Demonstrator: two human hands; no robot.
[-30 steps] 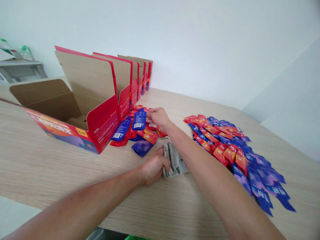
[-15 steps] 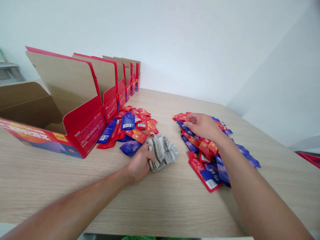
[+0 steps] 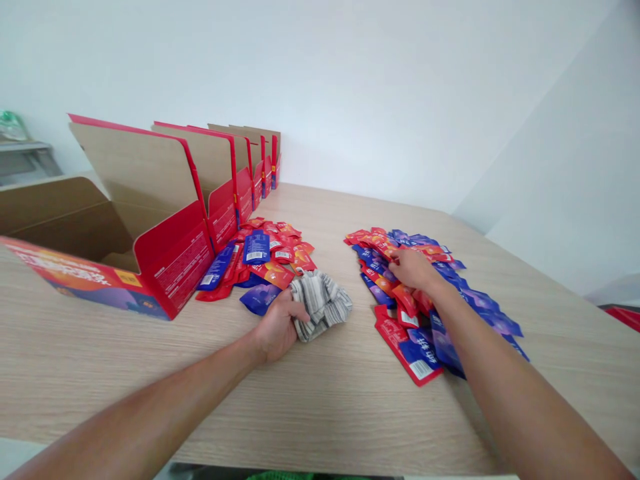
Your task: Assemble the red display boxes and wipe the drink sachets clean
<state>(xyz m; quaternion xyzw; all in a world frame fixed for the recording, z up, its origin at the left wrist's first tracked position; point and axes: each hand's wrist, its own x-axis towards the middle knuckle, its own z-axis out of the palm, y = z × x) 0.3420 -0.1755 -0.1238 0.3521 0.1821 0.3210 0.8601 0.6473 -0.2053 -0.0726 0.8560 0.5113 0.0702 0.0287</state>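
From where I stand, the two hands are well apart over the pale wood-grained table (image 3: 320,413); the left hand (image 3: 280,325) is closed around one side of a striped cloth (image 3: 323,303), thumb laid over the folds, the cloth bunched and resting near the middle of the table; the right hand (image 3: 414,268) reaches into the right-hand pile of packets (image 3: 407,300), its fingertips down at the red and blue ones, though I cannot tell whether they grip any; that pile is a spread of overlapping packets, and at its near edge a red packet (image 3: 393,330) lies slanted with a blue one partly over it; beyond the left hand sits a smaller left-hand heap (image 3: 277,257), red, orange and blue, several barcodes facing up, just beside the cloth; to its left stands a big open carton (image 3: 177,257), flaps raised, brown inside; behind it more cartons (image 3: 245,190) run in a row towards the white wall (image 3: 360,100).
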